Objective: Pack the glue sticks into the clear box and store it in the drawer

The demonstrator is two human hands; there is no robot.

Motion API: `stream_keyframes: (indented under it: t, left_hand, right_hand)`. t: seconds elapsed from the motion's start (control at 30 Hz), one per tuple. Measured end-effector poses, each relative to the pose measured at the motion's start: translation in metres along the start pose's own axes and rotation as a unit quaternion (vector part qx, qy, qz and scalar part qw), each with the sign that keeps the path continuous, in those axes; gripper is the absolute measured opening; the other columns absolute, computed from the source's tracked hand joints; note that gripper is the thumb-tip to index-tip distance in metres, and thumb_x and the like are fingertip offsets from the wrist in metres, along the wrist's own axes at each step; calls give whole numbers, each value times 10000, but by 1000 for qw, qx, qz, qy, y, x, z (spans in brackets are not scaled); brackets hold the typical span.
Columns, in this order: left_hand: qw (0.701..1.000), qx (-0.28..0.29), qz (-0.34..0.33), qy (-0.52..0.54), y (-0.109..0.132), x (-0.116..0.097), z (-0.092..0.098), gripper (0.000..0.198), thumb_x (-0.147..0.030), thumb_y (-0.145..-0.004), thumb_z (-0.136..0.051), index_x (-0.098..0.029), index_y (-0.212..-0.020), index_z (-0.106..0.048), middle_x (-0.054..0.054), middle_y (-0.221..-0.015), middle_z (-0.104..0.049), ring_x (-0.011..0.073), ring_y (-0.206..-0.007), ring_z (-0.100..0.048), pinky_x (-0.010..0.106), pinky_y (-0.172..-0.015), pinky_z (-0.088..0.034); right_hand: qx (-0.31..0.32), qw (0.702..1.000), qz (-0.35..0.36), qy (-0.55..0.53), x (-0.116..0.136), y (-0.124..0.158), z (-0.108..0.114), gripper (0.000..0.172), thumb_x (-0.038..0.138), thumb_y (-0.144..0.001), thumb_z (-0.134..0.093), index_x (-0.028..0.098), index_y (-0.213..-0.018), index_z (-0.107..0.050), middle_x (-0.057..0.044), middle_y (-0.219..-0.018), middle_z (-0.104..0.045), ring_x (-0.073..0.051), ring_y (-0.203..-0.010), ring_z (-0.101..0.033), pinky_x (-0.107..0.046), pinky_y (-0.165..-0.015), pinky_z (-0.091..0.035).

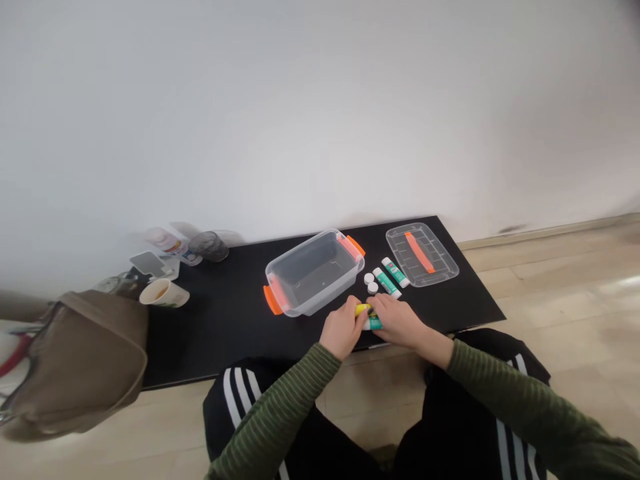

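A: Left hand (343, 328), right hand (395, 321): what are you gripping?
B: You're pinching a teal-and-yellow glue stick (370, 320) between both, at the front of the tabletop (210, 333), near a clear plastic box (313, 297).

Long sleeves (520, 393) of olive green, banded with thin dark stripes, are worn down to the wrists, and the left hand (343, 328) and right hand (395, 320) are left bare. Black track trousers (463, 427) are worn below, each leg marked lengthwise with three white stripes (235, 397).
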State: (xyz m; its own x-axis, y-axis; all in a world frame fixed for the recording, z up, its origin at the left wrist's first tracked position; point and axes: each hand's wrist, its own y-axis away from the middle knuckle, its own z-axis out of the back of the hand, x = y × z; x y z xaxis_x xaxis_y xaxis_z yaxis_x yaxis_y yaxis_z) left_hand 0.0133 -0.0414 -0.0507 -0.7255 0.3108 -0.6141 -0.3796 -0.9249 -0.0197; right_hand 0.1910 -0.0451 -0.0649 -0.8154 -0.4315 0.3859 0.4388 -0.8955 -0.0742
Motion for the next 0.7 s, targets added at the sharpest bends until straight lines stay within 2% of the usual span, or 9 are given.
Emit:
stream_keyframes:
  t: [0.1, 0.23, 0.4, 0.53, 0.6, 0.63, 0.7]
  left_hand:
    - [999, 30, 24, -6, -4, 0, -11, 224, -389, -980, -369, -233, -1075, -498, 20, -799, -665, 210, -736, -669, 277, -651, -437]
    - [998, 33, 36, 48, -2, 0, -21, 224, -382, -990, -338, -240, -1091, -480, -2, -729, -632, 195, -658, -643, 258, -600, -398]
    - [989, -23, 54, 137, 1, -9, -28, 233, -413, -990, -336, -242, -1063, -476, -19, -721, -586, 162, -628, -597, 245, -605, -390]
    - [963, -75, 126, 228, 1, -8, -29, 312, -492, -995, -276, -235, -1029, -450, -50, -633, -512, 133, -529, -518, 224, -528, -370]
    - [954, -83, 154, 242, -1, 0, -27, 353, -515, -999, -218, -236, -1028, -434, -56, -615, -496, 132, -513, -510, 218, -509, -372]
    - [960, -75, 156, 219, -4, 5, -26, 353, -506, -1004, -209, -236, -1034, -434, -51, -619, -507, 136, -526, -529, 219, -518, -380]
    - [984, -33, 138, 103, -10, 15, -26, 308, -463, -1008, -260, -231, -1057, -457, -23, -669, -566, 157, -597, -599, 232, -570, -407]
  right_hand:
    - [-7, 998, -34, 47, -11, 8, -6, 282, 292, -884, -553, 161, -1133, -529, -97, -968, -625, -211, -899, -607, -241, -591, -412]
    - [15, 998, -46, 43, -15, 15, -10, 406, 233, -800, -622, 173, -1185, -511, -90, -1033, -622, -212, -968, -596, -233, -593, -407]
    - [2, 997, -41, 72, -11, 15, 3, 359, 280, -847, -560, 180, -1190, -527, -116, -1051, -617, -239, -978, -578, -249, -567, -404]
    - [-25, 994, -48, 98, -16, 13, 18, 293, 259, -880, -502, 185, -1159, -553, -132, -1061, -633, -263, -1019, -558, -274, -603, -412]
    - [-49, 989, -115, 83, -29, 10, 24, 251, 272, -876, -515, 198, -1112, -562, -121, -1060, -643, -261, -1016, -569, -281, -634, -413]
    - [-62, 982, -165, 65, -39, 8, 27, 250, 291, -866, -537, 205, -1099, -559, -111, -1057, -648, -256, -993, -583, -281, -642, -412]
    - [-86, 959, -269, 23, -61, 3, 32, 313, 329, -830, -584, 208, -1117, -544, -97, -1051, -655, -249, -934, -615, -284, -651, -410]
